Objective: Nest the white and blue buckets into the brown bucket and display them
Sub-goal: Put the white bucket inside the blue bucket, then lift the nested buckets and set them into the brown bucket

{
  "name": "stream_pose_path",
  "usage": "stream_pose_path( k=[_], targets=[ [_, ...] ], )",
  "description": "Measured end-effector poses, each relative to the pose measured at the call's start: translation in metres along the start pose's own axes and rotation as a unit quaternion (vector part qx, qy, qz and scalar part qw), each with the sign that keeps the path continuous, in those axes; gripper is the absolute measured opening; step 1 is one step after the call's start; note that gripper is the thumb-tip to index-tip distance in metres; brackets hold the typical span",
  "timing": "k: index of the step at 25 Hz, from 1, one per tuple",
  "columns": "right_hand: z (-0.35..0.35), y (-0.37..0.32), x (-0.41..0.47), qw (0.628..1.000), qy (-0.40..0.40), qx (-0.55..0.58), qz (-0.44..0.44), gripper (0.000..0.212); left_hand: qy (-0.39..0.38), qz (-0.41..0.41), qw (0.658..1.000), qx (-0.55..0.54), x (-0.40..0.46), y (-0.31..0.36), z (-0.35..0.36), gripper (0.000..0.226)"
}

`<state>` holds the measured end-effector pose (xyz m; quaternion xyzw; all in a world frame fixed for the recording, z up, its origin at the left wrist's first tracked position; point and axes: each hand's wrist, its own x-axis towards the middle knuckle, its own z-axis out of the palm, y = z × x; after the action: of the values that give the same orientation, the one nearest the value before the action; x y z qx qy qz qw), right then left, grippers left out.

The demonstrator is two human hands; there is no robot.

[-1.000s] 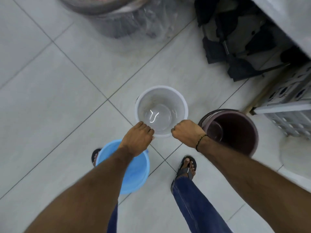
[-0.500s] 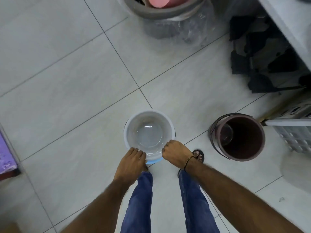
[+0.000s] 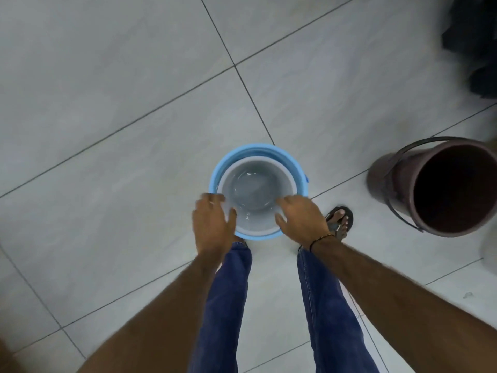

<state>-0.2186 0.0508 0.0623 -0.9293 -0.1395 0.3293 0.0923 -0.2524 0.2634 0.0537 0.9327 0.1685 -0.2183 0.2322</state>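
Note:
The white bucket point(image 3: 255, 189) sits inside the blue bucket point(image 3: 252, 150), which stands on the tiled floor just ahead of my feet. Only the blue rim shows around the white one. My left hand point(image 3: 212, 224) hovers over the near left rim with its fingers spread and holds nothing. At the near right rim, my right hand point(image 3: 301, 219) is also open, with its fingertips over the white edge. Whether either hand touches the rim I cannot tell. The brown bucket point(image 3: 390, 170) stands apart at the right, empty, its dark handle hanging down.
Grey floor tiles point(image 3: 121, 103) stretch to the left and ahead. Dark objects point(image 3: 473, 44) lie at the top right corner. My sandalled right foot point(image 3: 339, 219) is between the nested pair and the brown bucket.
Both hands carried the white bucket back over the blue one and set it inside. They have let go of the rim and opened.

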Motion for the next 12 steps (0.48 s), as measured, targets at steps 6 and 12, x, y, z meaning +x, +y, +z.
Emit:
stream_pose_path(
  k=[6,12],
  targets=[
    [0.009,0.041,0.029,0.794,0.002,0.412,0.448,0.053,-0.197,-0.369,0.842,-0.34,0.058,-0.016,-0.005,0.054],
    [-0.002,0.058,0.024,0.793,0.023,0.457,0.402,0.03,-0.142,-0.282,0.895,-0.314,0.072,0.013,-0.029,0.051]
  ],
)
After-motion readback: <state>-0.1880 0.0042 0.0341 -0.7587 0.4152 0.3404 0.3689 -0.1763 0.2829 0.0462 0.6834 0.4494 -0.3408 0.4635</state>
